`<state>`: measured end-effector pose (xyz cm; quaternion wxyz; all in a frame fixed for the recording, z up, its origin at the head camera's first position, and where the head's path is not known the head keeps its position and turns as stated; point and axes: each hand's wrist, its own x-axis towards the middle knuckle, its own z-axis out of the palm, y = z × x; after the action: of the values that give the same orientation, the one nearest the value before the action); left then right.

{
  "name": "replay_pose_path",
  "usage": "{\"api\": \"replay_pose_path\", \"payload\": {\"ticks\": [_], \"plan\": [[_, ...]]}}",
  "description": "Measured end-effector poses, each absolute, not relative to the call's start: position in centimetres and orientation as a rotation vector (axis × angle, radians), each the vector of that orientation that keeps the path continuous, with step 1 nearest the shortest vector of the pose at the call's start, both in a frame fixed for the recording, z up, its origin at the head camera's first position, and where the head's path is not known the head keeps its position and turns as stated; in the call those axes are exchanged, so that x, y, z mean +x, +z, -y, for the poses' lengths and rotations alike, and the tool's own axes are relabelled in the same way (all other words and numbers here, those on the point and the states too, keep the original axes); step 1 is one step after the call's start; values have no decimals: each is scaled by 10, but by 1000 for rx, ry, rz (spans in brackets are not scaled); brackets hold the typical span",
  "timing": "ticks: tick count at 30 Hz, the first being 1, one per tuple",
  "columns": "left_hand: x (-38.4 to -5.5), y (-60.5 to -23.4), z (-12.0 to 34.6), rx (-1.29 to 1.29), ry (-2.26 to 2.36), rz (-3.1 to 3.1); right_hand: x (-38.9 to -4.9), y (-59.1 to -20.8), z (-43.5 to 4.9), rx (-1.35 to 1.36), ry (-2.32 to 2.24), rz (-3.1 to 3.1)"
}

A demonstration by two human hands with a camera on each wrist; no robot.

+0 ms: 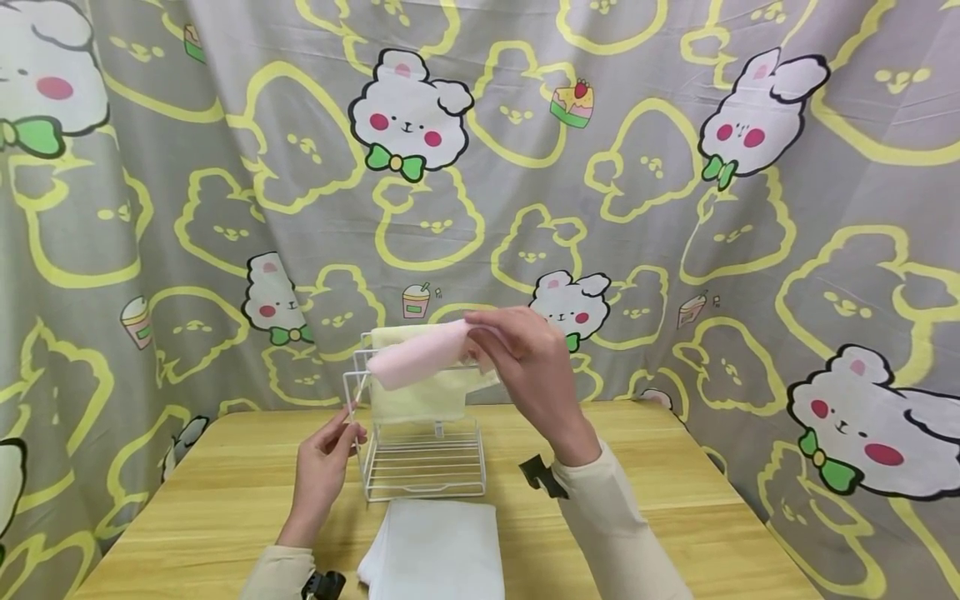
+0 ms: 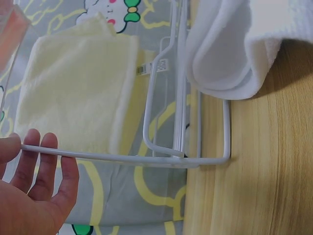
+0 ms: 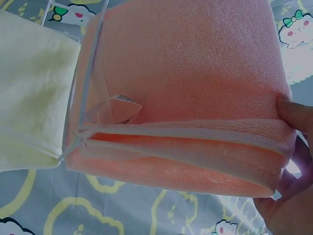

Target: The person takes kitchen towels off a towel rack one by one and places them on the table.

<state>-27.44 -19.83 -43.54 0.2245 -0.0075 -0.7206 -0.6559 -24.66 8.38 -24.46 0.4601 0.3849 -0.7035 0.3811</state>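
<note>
A white wire rack [image 1: 360, 450] stands on the table. At its left side my left hand [image 1: 322, 471] pinches the frame; in the left wrist view the thumb and fingers are on its thin bar [image 2: 117, 158]. My right hand [image 1: 536, 367] grips one end of a folded pink towel [image 1: 420, 354], held up at the top of the rack. Its layered edge and a small label [image 3: 128, 110] show in the right wrist view. Behind it a pale yellow towel [image 1: 420, 398] hangs on the rack. Whether the pink towel rests on a bar, I cannot tell.
A folded white towel [image 1: 442, 550] lies on the wooden table [image 1: 637, 475] in front of the rack. A grey curtain [image 1: 495, 192] with rabbit prints surrounds the table at the back and sides.
</note>
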Motion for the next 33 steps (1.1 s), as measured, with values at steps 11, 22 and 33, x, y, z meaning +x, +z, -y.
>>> {"api": "replay_pose_path", "payload": {"ticks": [11,22,33], "plan": [[-274,-437,198,-13,-1786,1998,-233,-260,-96,957,999,1753],[-273,-437,198,-32,-1778,2004,-223,-272,-107,922,1037,1725],[-275,-438,198,-14,-1804,1993,-217,-279,-118,861,1055,1706]]}}
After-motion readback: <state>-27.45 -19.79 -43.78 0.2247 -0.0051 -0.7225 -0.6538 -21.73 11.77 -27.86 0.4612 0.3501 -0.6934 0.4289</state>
